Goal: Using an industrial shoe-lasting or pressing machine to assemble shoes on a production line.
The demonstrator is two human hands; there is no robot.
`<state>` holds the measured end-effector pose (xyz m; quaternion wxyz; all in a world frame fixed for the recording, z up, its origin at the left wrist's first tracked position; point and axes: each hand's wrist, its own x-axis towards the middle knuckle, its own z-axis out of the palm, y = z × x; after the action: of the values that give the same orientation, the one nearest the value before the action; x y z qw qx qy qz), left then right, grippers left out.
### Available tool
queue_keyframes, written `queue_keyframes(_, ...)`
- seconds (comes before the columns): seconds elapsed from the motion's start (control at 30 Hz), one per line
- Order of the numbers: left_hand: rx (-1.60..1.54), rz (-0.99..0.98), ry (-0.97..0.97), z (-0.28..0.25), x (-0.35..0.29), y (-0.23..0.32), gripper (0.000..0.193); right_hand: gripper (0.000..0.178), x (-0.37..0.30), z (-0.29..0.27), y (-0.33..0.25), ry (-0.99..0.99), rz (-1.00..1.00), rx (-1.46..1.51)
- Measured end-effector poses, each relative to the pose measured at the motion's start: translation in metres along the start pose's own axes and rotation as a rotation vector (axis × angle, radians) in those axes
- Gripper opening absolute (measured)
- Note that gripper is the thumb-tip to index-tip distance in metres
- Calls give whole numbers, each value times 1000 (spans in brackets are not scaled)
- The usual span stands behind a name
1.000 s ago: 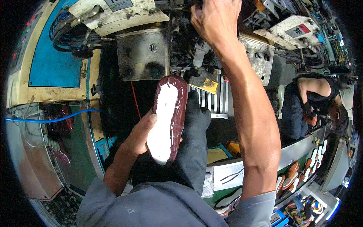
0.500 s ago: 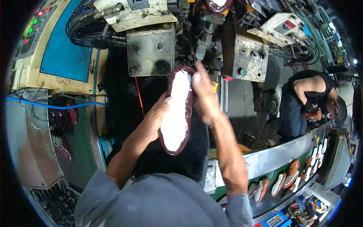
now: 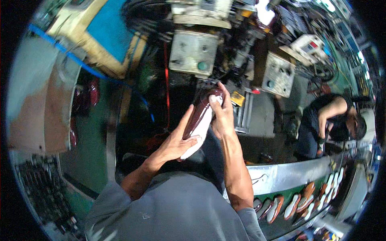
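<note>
A dark red shoe upper on a last, its pale sole side partly facing me, is held between both my hands in front of my body. My left hand closes round its near end, thumb lying on the white underside. At the far end my right hand grips it, thumb pressed on the white part and fingers along the side. The shoe is tilted, so its glossy red side shows on the left. Its lower left side is partly covered by my left hand.
Beyond my hands stands a machine with two metal boxes and another white-bottomed shoe at its top. A conveyor on the right carries several brown shoes. A person bends over beyond it. A blue hose crosses at left.
The shoe has turned from sole-up onto a tilt, showing more of its red side. My right hand has gone from lying along its edge to gripping the far end. The whole view has shifted.
</note>
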<state>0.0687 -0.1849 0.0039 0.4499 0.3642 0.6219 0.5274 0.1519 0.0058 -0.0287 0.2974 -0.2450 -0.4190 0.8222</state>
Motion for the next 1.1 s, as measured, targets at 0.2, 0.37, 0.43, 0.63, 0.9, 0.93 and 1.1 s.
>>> queue_keyframes(0.2, -13, 82, 136, -37, -76, -17, 108, 58, -17, 60, 38, -201, 201, 220)
queue_keyframes(0.37, -532, -5, 283, -69, -112, -46, 97, 76, -19, 81, 49, -266, 333, -223)
queue_keyframes(0.43, -578, -148, 447, -107, -144, -57, 97, 78, -23, 64, 46, -253, 302, -439)
queue_keyframes(0.63, -125, -271, 1091, -255, -262, -113, 102, 64, -51, -95, 28, 62, 281, -412)
queue_keyframes(0.9, 813, -1003, 1311, -412, -344, -302, 67, 45, -97, -232, -11, 345, 444, -426)
queue_keyframes(0.93, 802, -1006, 1319, -426, -352, -312, 67, 45, -98, -235, -13, 385, 461, -408)
queue_keyframes(1.1, 961, -1060, 996, -481, -290, -310, 58, 50, -173, -250, -79, 372, 478, -524)
